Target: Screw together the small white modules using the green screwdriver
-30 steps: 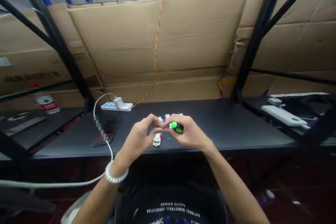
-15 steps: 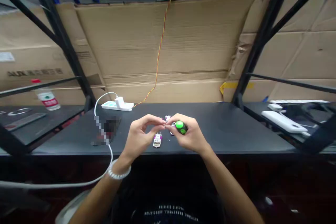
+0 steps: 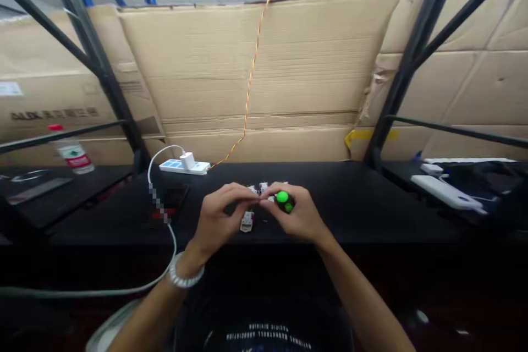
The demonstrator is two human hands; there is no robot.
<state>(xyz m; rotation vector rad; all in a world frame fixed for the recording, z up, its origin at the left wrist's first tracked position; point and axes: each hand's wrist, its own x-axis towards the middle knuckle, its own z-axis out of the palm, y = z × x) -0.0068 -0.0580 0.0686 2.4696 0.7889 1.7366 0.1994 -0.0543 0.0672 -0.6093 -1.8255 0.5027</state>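
Note:
My left hand (image 3: 223, 214) and my right hand (image 3: 295, 212) meet fingertip to fingertip above the dark table. Thumb and forefinger of the left are pinched; whatever lies between them is too small to make out. Tucked in my right hand is a screwdriver (image 3: 284, 201) with a green and black handle, its shaft hidden, while that hand's thumb and forefinger also pinch together. Below the fingertips lies a small white and purple plug-like part (image 3: 246, 222). Similar white parts (image 3: 263, 187) sit just behind the fingers, partly covered.
On the dark table (image 3: 330, 192) a white power strip (image 3: 173, 166) stands at the back left, with a white cable (image 3: 175, 239) running past my left wrist. A dark, partly blurred object (image 3: 175, 201) lies left. Cardboard (image 3: 198, 66) closes off the back; metal posts (image 3: 406, 74) flank it.
My left fingers have bent slightly and their tips have dropped a little. The screwdriver handle has shifted slightly in my right hand. The picture's exposure has changed.

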